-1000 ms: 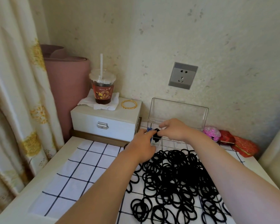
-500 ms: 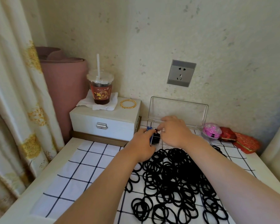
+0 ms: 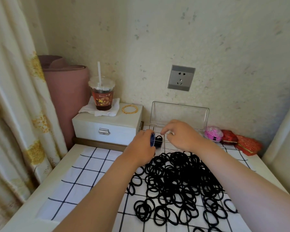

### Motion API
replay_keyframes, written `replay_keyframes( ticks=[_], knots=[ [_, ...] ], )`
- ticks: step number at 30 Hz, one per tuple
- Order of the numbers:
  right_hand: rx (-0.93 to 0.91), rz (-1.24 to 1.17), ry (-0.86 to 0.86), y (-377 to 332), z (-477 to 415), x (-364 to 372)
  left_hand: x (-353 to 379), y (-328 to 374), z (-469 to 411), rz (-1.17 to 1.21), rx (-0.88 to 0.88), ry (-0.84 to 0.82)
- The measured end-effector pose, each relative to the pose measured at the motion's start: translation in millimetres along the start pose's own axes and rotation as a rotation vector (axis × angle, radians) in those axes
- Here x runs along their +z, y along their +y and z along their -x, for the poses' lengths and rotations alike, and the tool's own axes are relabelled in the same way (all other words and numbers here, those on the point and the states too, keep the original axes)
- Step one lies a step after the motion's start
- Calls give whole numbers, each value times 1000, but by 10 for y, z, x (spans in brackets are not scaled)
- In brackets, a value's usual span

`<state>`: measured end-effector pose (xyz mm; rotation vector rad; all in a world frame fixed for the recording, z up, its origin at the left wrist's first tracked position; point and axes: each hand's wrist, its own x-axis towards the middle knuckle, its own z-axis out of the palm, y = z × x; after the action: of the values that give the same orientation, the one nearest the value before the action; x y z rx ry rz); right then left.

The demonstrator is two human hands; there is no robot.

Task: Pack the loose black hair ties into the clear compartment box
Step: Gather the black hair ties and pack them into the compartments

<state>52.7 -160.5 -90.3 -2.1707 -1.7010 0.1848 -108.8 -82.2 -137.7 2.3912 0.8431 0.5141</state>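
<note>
The cup [image 3: 102, 96] has a red-brown label with a gold emblem; its small writing is too blurred to read. The left grip [image 3: 141, 144] reaches forward and its fingers curl round the left end of the clear compartment box [image 3: 179, 114], beside a blue clasp [image 3: 152, 139]. The right grip [image 3: 182, 136] hovers over the box with its fingertips drawn together; whether they pinch anything I cannot tell. Some ties [image 3: 158, 141] sit in the leftmost compartment. The loose black hair ties [image 3: 179, 180] are heaped on the counter [image 3: 23, 206] just in front of the box.
</note>
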Motion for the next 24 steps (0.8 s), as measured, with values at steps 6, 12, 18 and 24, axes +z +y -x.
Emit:
replay_keyframes(
  ticks=[6, 12, 18, 24],
  knots=[
    [139, 91, -52, -21, 411, -123, -40, 235, 172, 5, 90, 2],
    [345, 362, -27, 208, 612, 33, 233, 337, 184, -60, 59, -116],
    [326, 330, -155, 212, 525, 173, 382, 324, 57, -165, 54, -169],
    [269, 258, -212, 179, 473, 217, 380, 266, 31, -124, 52, -182]
  ],
)
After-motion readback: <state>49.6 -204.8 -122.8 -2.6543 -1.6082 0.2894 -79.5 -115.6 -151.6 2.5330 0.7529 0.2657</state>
